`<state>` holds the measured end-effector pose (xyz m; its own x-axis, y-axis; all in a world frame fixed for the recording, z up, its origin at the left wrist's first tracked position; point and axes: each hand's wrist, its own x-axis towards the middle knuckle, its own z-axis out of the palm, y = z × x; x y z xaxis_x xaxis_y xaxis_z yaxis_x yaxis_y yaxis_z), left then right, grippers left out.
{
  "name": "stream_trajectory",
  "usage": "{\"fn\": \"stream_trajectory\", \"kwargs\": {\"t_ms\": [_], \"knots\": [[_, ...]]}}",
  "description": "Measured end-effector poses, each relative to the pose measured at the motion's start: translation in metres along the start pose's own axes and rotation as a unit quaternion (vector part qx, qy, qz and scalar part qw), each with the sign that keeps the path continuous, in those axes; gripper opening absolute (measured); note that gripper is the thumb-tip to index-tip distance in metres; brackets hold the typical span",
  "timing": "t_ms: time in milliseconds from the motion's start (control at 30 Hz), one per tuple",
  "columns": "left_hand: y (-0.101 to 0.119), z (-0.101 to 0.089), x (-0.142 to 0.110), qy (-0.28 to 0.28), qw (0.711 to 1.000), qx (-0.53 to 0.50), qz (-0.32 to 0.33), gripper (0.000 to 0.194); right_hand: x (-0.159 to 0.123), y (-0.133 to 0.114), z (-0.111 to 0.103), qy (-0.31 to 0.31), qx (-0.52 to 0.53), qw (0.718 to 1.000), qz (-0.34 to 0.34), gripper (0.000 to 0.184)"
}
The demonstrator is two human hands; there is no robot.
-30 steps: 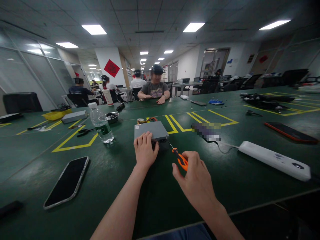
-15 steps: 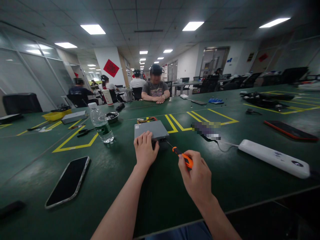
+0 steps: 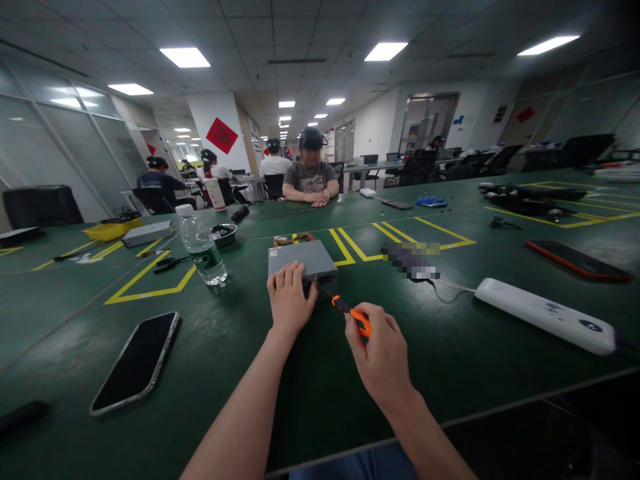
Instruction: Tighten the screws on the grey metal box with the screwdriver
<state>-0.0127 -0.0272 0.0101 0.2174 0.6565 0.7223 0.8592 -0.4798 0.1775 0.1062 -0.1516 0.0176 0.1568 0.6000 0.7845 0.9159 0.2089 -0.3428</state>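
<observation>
A grey metal computer power supply [image 3: 311, 257] lies on the green table in front of me, its cables [image 3: 293, 239] bunched behind it. My left hand [image 3: 291, 293] grips its near left part, fingers on the top and thumb against the near face. In my right hand [image 3: 383, 347], the fingers are closed around an orange and black screwdriver [image 3: 360, 321]. The thin shaft points up and left at the power supply's near face, by the left thumb. I cannot tell whether the tip touches a screw.
To the left are a water bottle [image 3: 203, 250], a phone [image 3: 136, 362], a metal bowl [image 3: 224, 234] and a yellow tray [image 3: 113, 230]. On the right lie a white power strip [image 3: 540, 313] and a red-edged phone [image 3: 580, 259]. A person [image 3: 311, 177] sits across the table.
My right hand has moved left with the screwdriver, bringing its tip from the power supply's right corner to near my left thumb. The left hand stays in place.
</observation>
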Motion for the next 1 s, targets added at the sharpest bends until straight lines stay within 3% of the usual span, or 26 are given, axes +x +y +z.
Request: {"fn": "stream_trajectory", "kwargs": {"t_ms": [267,667,1000], "knots": [[-0.001,0.001,0.0,-0.002,1.0,0.006,0.003,0.036,0.0,0.001,0.001,-0.002,0.007,1.0,0.005,0.011],[0.004,-0.008,0.001,-0.006,0.999,0.046,0.029,0.039,-0.004,-0.01,0.004,-0.03,0.03,0.985,-0.167,0.019],[0.004,-0.012,0.0,-0.019,0.998,0.046,0.029,0.028,-0.002,-0.013,0.001,-0.04,0.022,0.989,-0.138,0.021]]}}
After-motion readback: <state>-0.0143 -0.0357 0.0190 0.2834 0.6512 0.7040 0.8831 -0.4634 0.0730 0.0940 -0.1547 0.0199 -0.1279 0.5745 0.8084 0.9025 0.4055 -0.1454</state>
